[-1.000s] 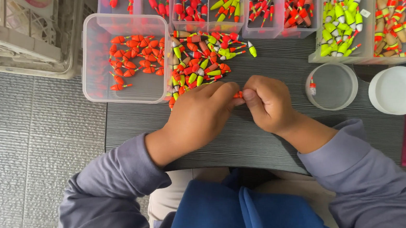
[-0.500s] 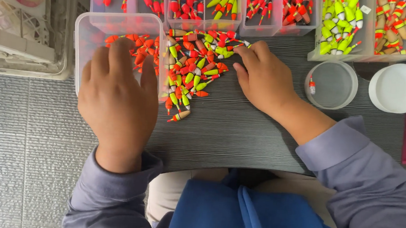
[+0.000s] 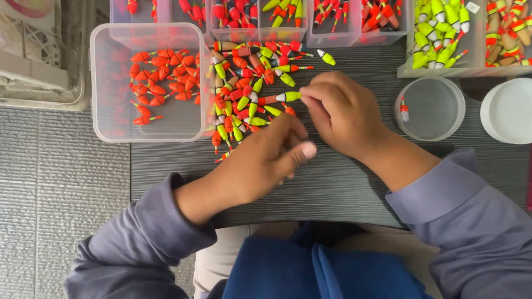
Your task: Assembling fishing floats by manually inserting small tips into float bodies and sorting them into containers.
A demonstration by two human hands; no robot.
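Currently listed, largest first: dark slatted table (image 3: 351,188) under both hands; clear plastic tub (image 3: 110,80) of orange-red floats, up and left of the left hand; loose pile of fishing floats (image 3: 246,84) just beyond the fingers. Left hand (image 3: 265,162): open, fingers spread at the pile's near edge. Right hand (image 3: 345,111): pinching a yellow-green float (image 3: 286,96). Step, as judged: sorting by colour; the pinched float wants a matching bin.

I read the frame as evenly and brightly lit from overhead — soft, diffuse light with only faint shadows under the hands on the desk (image 3: 351,188). Colours are saturated. Mild glare sits on the clear plastic bin (image 3: 110,80). Focus is moderate; fingertips blur slightly — edges bow faintly.
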